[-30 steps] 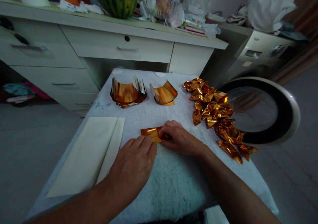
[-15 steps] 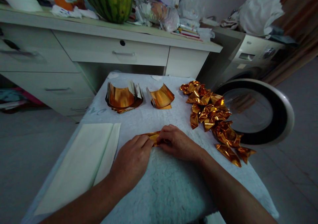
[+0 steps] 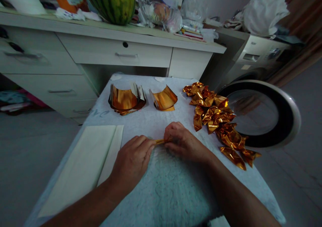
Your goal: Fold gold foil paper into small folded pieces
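While both hands meet near the middle of the cloth-covered table (image 3: 171, 193), the head view, the only one there is, shows a strip of gold paper (image 3: 160, 141) stretched between them. The left hand (image 3: 133, 156) pinches its left end, thumb and fingers closed; the right hand (image 3: 182, 142) grips the other end, fingers curled so far over it that I can't make out what the tips are doing.

A second ago the strip showed a broad shiny face; now only a thin line of it peeks out between the hands. Whether it has been folded narrower or just turned edge-on, I can't tell, but I'd judge this piece to be partway through its folding, with both ends under control.

Beyond the hands sit a larger curled stack (image 3: 123, 99) and a smaller curled stack (image 3: 164, 98) of gold sheets, well apart from the strip. Off to the right lies a heap of crumpled-looking gold pieces (image 3: 213, 112), and by the left forearm some folded white paper (image 3: 77, 163) lies flat.
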Tool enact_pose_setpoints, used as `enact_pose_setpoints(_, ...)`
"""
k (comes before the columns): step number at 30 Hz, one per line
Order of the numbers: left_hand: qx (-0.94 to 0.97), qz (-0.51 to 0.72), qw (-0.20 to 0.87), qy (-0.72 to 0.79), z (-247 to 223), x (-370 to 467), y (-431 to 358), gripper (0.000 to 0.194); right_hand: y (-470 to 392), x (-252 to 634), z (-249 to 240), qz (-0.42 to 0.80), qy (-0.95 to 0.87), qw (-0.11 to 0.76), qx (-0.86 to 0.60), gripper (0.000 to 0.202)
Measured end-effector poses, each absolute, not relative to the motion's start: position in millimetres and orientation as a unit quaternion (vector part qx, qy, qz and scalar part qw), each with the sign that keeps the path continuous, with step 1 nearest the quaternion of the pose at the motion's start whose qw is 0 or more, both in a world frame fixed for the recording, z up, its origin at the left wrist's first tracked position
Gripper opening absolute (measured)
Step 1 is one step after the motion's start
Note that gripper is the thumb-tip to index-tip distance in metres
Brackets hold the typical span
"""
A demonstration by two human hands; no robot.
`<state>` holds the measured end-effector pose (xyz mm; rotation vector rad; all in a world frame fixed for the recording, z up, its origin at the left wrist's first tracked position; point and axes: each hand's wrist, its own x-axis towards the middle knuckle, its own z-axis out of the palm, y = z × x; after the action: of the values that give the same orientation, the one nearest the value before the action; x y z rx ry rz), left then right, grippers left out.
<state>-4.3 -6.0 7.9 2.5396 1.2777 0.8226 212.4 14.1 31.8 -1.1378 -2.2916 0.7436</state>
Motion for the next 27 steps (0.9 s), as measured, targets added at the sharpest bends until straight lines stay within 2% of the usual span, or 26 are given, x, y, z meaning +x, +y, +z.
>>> enact_pose_setpoints(6, 0.828, 0.307, 0.164, 0.439, 10.6, -3.9, -4.8, 0.017, 15.9, 212.9, 26.9, 0.34, -0.782, 0.327, -0.407, 0.009)
enact_pose_setpoints(15, 0.794, 0.304, 0.266, 0.454, 13.2, -6.1, -6.5, 0.018, 13.8, 215.4, 27.0, 0.481, -0.675, 0.379, -0.411, 0.01)
enact_pose_setpoints(19, 0.779, 0.321, 0.29, 0.454, 11.6, -6.3, -6.2, 0.021, 16.8, 217.5, 25.0, 0.467, -0.676, 0.406, -0.401, 0.013)
enact_pose_setpoints(23, 0.759, 0.366, 0.265, 0.468, 9.1, -7.2, -4.5, 0.021, 19.1, 219.6, 23.6, 0.442, -0.684, 0.441, -0.378, 0.01)
enact_pose_setpoints(27, 0.744, 0.387, 0.285, 0.464, 10.0, -9.0, -3.4, 0.023, 18.4, 219.4, 22.3, 0.486, -0.657, 0.447, -0.365, 0.008)
